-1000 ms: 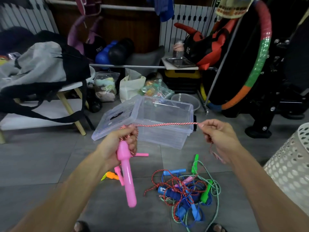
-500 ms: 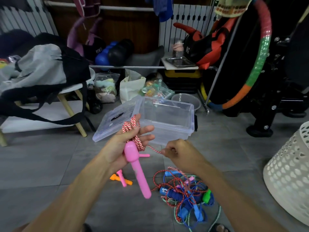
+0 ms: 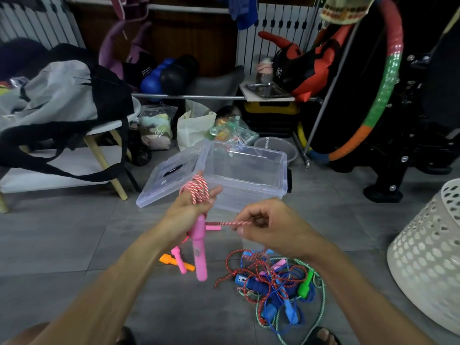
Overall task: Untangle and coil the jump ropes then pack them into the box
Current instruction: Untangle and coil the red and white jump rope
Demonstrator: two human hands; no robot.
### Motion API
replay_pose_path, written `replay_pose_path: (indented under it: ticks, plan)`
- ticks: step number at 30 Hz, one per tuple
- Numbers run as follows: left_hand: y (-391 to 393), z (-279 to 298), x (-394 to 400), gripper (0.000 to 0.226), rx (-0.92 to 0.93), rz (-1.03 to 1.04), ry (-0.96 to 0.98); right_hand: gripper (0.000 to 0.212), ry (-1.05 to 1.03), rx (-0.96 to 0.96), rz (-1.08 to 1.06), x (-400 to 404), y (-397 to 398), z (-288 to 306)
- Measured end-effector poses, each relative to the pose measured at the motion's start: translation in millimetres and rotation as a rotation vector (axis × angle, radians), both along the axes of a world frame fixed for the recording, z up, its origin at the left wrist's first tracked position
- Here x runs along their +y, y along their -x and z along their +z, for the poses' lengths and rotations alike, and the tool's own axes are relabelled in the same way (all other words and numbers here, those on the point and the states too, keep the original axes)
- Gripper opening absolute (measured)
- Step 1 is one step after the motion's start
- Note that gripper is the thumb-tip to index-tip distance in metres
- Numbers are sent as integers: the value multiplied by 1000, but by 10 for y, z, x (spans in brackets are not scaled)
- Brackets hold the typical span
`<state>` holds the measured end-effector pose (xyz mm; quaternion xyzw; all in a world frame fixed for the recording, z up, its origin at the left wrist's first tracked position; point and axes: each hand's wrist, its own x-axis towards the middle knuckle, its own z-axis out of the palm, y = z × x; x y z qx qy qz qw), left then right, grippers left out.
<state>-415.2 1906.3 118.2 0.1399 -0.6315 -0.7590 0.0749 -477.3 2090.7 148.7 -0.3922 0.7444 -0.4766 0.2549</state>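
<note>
My left hand [image 3: 191,207] holds a pink jump rope handle [image 3: 199,250] that points down, and several turns of red-and-white rope [image 3: 198,189] are wound round its fingers. My right hand [image 3: 263,222] pinches the same rope [image 3: 226,223] just right of the handle. On the floor below lies a tangle of red, blue and green ropes with blue and green handles [image 3: 273,280]. A clear plastic box [image 3: 249,175] stands open behind my hands, its lid [image 3: 171,175] leaning at its left side.
Loose pink and orange handles [image 3: 178,261] lie on the tiles left of the tangle. A white perforated basket [image 3: 430,257] stands at the right. A white stool with a grey bag [image 3: 59,100] is at the left. Bags, a hoop [image 3: 383,90] and gear crowd the back.
The rope was stretched wide between my hands; my right hand has since come in close to the left, and more turns of rope now lie round my left fingers.
</note>
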Motion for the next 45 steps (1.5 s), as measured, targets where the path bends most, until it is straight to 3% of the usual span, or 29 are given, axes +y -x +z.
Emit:
replay_pose_path:
  ticks: [2,6,10,13,15,17,19,23,27,29,31,32,38,40,45]
  plan:
    - [-51,-3,82,44,-57,-161,86,15,86,-55,-78,49,37,44]
    - [-127,7,218,44,-153,-462,-7,16,202,-13,-217,105,107,77]
    - [-183,30,263,42,-207,-627,-24,5,237,-30,-277,100,123,65]
    - [-186,16,259,53,-196,-718,-60,14,250,-17,-343,91,163,44]
    - [-196,-6,275,43,-163,-739,-34,19,240,-26,-368,80,198,17]
    - [-207,-12,298,24,-128,-686,-41,23,211,-34,-379,68,232,-23]
    - [-201,-8,286,23,-67,-569,-148,22,153,-41,-387,75,294,-70]
    - [-133,30,113,57,134,-313,-489,11,46,-168,-398,149,460,-130]
    - [-97,25,-10,69,156,-161,-592,6,-4,-223,-412,179,543,-191]
    - [-98,16,11,67,135,-144,-612,7,-178,-13,-443,197,597,-285]
    - [-99,28,21,55,124,-106,-632,12,-478,300,-493,232,641,-353]
    - [-99,44,13,52,121,-79,-640,14,-528,344,-522,250,648,-353]
    - [-81,72,-79,41,30,83,-584,5,-155,-112,-354,268,577,-216]
    - [-71,58,-67,42,-5,106,-578,2,-90,-180,-322,246,521,-168]
    - [-58,73,3,43,15,61,-637,27,-355,258,-306,144,437,-279]
